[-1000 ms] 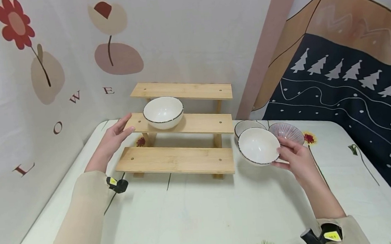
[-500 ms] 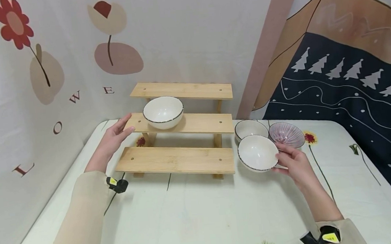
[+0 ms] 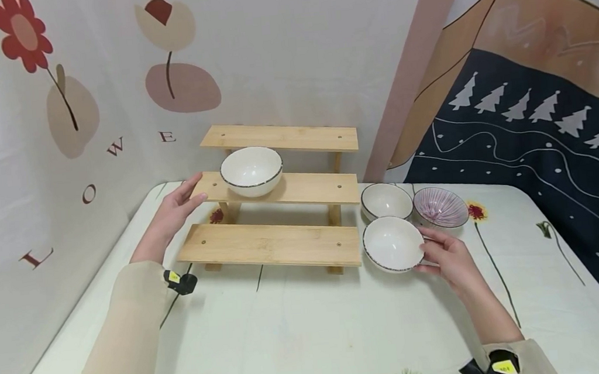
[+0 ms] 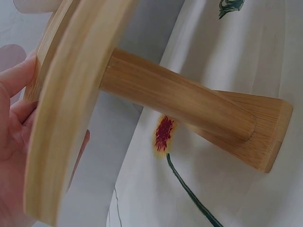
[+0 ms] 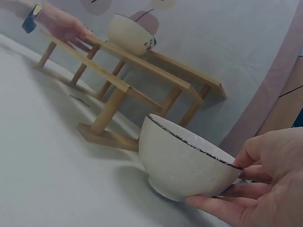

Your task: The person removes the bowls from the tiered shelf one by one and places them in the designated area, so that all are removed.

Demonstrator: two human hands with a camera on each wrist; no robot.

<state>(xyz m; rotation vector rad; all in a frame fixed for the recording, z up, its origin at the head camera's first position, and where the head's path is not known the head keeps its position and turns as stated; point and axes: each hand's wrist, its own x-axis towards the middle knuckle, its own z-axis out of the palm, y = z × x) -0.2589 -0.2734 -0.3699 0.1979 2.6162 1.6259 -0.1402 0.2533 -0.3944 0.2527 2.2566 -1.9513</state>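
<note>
At the left end of the middle tier, my left hand [image 3: 172, 213] grips the wooden three-tier shelf [image 3: 267, 245]; in the left wrist view its fingers [image 4: 21, 75] lie partly behind a board. My right hand [image 3: 450, 257] holds a white bowl [image 3: 392, 244] with a dark speckled rim, to the right of the bottom tier. In the right wrist view the thumb is at this bowl's [image 5: 184, 161] rim and fingers reach under its side, the foot close over the table. Another white bowl [image 3: 252, 170] sits upright on the middle tier.
Behind the held bowl stands a third white bowl [image 3: 387, 199], with a purple-striped bowl [image 3: 440, 206] beside it. A flower-printed cloth [image 3: 300, 328] covers the table. Printed curtains [image 3: 288, 47] hang close behind the shelf and along both sides.
My right hand has brought its bowl down and toward me, slightly left, uncovering more of the white bowl behind. My left hand stays at the shelf's end.
</note>
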